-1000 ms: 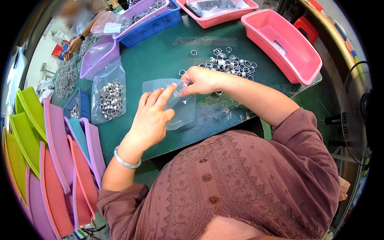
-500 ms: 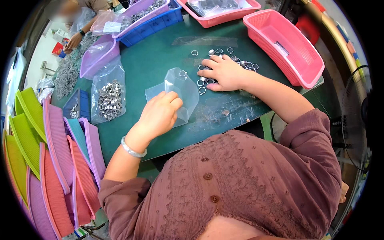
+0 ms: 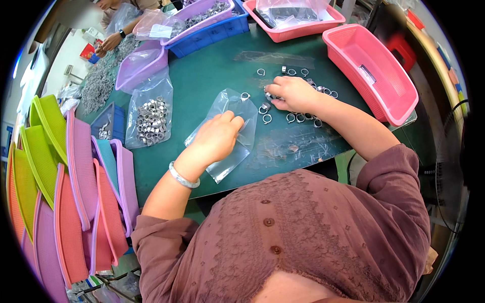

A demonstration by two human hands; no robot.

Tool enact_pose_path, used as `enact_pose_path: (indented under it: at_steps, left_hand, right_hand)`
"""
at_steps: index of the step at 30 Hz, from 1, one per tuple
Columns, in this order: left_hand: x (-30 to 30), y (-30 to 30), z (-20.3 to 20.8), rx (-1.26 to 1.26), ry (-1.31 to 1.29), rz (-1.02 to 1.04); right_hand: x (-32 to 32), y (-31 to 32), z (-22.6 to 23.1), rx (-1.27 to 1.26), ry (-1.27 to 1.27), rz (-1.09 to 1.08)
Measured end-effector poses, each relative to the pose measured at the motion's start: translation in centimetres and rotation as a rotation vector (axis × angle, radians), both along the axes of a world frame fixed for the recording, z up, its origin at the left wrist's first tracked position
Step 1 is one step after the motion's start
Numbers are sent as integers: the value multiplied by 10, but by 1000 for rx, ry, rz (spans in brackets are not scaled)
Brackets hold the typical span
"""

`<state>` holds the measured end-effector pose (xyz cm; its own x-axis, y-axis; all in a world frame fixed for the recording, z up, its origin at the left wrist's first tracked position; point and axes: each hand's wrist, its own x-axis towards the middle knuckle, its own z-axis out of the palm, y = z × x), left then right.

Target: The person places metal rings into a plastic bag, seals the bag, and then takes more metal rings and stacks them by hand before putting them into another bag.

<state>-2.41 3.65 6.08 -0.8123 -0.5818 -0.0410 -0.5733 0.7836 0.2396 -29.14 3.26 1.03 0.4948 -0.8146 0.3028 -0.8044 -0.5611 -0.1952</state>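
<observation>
My left hand (image 3: 216,137) is closed on a clear plastic bag (image 3: 230,160) that lies on the green table. One metal ring clamp (image 3: 245,96) is at the bag's far edge; I cannot tell whether it is inside or on top. To the right, my right hand (image 3: 295,94) bends over a scatter of small metal ring clamps (image 3: 300,117). Its fingers are curled around several clamps (image 3: 270,96) at the fingertips, partly hidden by the hand. More loose clamps lie beyond and beside that hand.
A clear bag of clamps (image 3: 152,121) lies at left, near a small blue bin (image 3: 115,123). Stacked coloured baskets (image 3: 81,166) crowd the left side. Pink baskets (image 3: 371,76) (image 3: 298,33) and a blue crate (image 3: 209,38) line the far side. Another person's hands (image 3: 107,45) are over a clamp pile (image 3: 96,91).
My right hand has gone from spread flat over the clamps to curled fingers, drawing some together. The bag under my left hand has shifted, its near end now showing below the hand. The view has shifted slightly.
</observation>
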Motion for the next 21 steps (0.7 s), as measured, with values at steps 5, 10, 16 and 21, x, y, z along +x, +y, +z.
enact_pose_path:
  at_steps: [5, 10, 16, 21]
  left_hand:
    - [-2, 2, -1, -12, -3, 9]
    - [-8, 2, -6, -3, -19, 13]
    - [-3, 0, -9, 8, 130, 20]
    - [11, 7, -15, -26, 281, 65]
  right_hand:
    - [-2, -12, 6, 142, -398, -164]
    - [41, -17, 51, 541, -933, -222]
    - [93, -22, 41, 425, -725, -133]
    - [100, -20, 51, 609, -468, -48]
